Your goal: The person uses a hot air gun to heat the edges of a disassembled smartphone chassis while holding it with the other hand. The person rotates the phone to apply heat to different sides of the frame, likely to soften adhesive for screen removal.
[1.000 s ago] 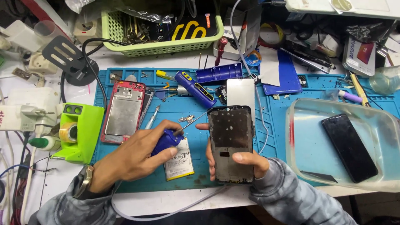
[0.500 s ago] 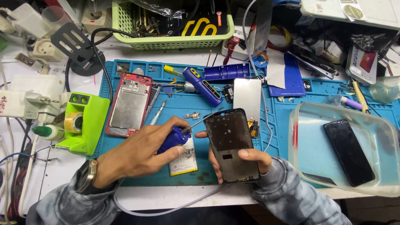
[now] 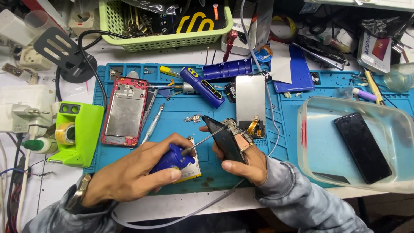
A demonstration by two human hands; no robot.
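Left hand: my left hand is wrapped shut around the blue handle of a screwdriver — its thin metal shaft slants up and right to the phone.
Right hand: my right hand clasps the lower end of a dark phone body, thumb in front, fingers behind; this grip is closed on it.
Phone body: it is tilted on edge above the blue repair mat, near the front middle of the mat, so I see mostly its dark side. The screwdriver tip meets it near the upper end; I cannot tell the exact spot.
Under my hands: a flat battery with a pale face lies on the mat, partly covered by my left hand.
Just behind: a silver-backed display panel lies flat, with a small circuit board and orange flex cable at its near edge, just beside the phone body.
Left of the mat: a red phone frame lies face down, with a slim metal tool beside it.
Far side: a blue electric screwdriver lies at an angle — behind it, a green basket of tools.
Right: a clear plastic tub holds a black phone screen.
Off the mat: a lime-green tape dispenser sits on the white surface.
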